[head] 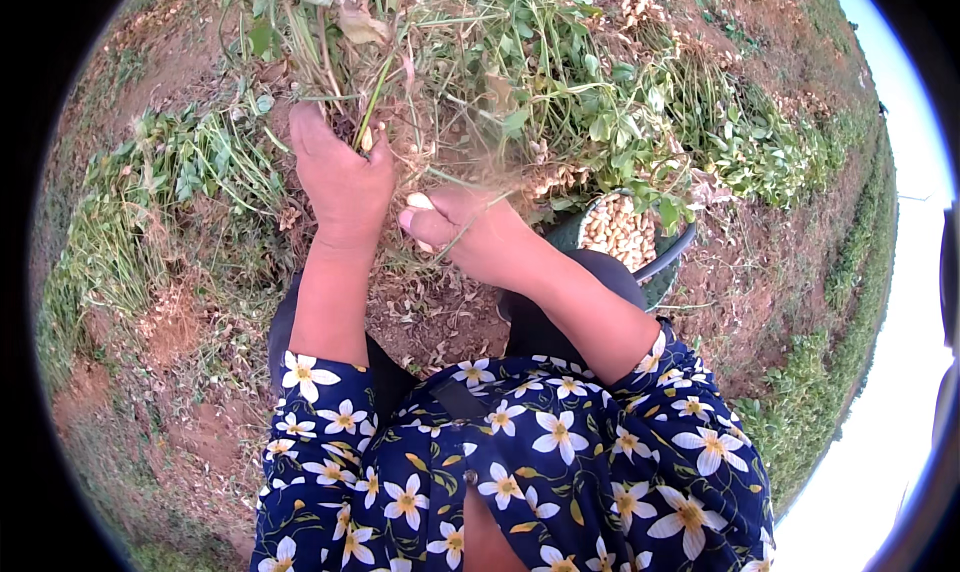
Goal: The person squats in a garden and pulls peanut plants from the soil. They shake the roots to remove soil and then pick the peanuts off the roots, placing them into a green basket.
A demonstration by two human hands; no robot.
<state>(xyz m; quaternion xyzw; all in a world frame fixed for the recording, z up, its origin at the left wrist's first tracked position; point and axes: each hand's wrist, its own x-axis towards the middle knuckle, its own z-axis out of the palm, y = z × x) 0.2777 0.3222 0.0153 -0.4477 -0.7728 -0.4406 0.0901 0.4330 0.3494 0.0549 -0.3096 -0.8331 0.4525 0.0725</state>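
Observation:
My left hand [341, 174] grips the stems of an uprooted peanut plant [330, 54], whose leaves and stalks rise above the fist. A peanut pod shows beside its thumb, against the stems. Lower and to the right, my right hand [469, 223] is closed around a few pale peanut pods [420, 201], some peeking out by the thumb. Thin stalks and roots cross over and around this hand. Beyond my right knee stands a dark green bucket [660, 287] with a dark handle, holding many peanut pods [619, 231].
Heaps of pulled peanut plants lie to the left [187, 159] and to the upper right [592, 84], some with pods attached. Dry leaves litter the brown soil [439, 317] between my legs. A green crop row [855, 249] runs along the right.

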